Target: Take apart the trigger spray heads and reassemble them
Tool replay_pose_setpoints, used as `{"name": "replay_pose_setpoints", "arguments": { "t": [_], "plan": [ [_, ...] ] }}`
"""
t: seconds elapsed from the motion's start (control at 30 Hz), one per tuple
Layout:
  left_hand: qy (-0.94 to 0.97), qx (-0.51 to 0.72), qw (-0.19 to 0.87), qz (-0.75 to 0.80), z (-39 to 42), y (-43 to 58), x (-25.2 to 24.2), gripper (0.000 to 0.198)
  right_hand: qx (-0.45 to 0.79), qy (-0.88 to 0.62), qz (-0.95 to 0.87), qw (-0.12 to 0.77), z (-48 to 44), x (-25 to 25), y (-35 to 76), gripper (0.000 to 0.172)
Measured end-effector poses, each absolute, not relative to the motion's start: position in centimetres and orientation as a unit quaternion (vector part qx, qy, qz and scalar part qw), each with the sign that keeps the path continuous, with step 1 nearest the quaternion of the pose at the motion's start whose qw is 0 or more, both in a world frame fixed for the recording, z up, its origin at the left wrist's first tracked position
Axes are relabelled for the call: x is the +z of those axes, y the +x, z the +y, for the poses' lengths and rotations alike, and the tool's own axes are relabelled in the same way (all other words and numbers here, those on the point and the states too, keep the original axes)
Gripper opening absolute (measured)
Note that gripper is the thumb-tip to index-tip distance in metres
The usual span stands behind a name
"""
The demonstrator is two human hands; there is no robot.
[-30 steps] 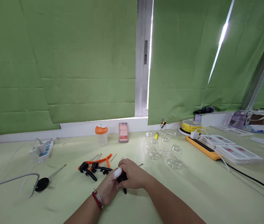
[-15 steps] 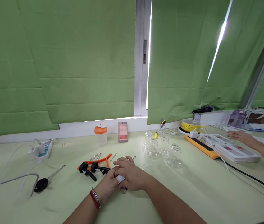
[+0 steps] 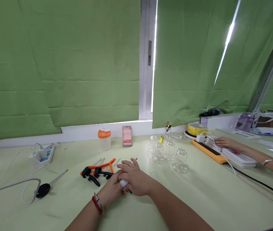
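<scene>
My left hand [image 3: 111,191], with a red band and a silver bangle at its wrist, is closed on a small white item [image 3: 123,183]. My right hand [image 3: 136,179] lies over its fingers and touches the same item. A dark tip shows below the hands and a thin metal tip above them; how they join is hidden. Just left of the hands lie black-handled tools [image 3: 91,175] and an orange Y-shaped tool [image 3: 104,165]. Several upturned clear glass jars [image 3: 159,154] stand to the right.
Behind are an orange-lidded cup [image 3: 104,140] and a small pink box [image 3: 127,136]. A black-handled screwdriver [image 3: 43,190] and power strip [image 3: 47,155] lie left. At right, another person's hand [image 3: 229,143] rests on white cases [image 3: 240,157] beside an orange power strip [image 3: 208,151].
The other person's hand has moved left onto the white cases. My hands stay together with only a slight shift of the right fingers.
</scene>
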State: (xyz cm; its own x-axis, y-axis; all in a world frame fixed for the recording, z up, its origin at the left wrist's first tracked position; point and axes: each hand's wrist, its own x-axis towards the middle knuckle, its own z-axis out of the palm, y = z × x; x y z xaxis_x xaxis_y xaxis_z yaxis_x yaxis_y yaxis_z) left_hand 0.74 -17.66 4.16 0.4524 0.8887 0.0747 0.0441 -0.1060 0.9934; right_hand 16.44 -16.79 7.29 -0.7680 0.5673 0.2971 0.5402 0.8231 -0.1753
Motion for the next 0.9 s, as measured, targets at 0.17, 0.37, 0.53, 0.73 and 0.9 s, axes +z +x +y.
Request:
{"name": "replay_pose_setpoints", "arguments": {
  "t": [0.17,0.37,0.53,0.73,0.9],
  "plan": [
    [0.632,0.383,0.573,0.355,-17.8,0.9,4.2,0.035,0.031,-0.291,-0.941,0.172,-16.6,7.0,16.4,0.016],
    [0.623,0.395,0.561,0.376,-17.9,1.0,4.5,0.033,0.026,-0.286,-0.940,0.186,-16.6,6.7,16.2,0.015],
    [0.598,0.437,0.569,0.358,-17.3,0.4,4.3,0.026,0.022,-0.303,-0.922,0.241,-16.5,6.7,16.2,0.021],
    [0.477,0.553,0.560,0.392,-16.1,-1.2,5.0,0.026,-0.006,-0.399,-0.838,0.371,-15.2,6.4,16.8,0.032],
    [0.384,0.656,0.516,0.395,-15.2,-2.4,5.0,0.024,0.015,-0.407,-0.844,0.349,-15.0,5.5,16.3,0.016]
  ]
}}
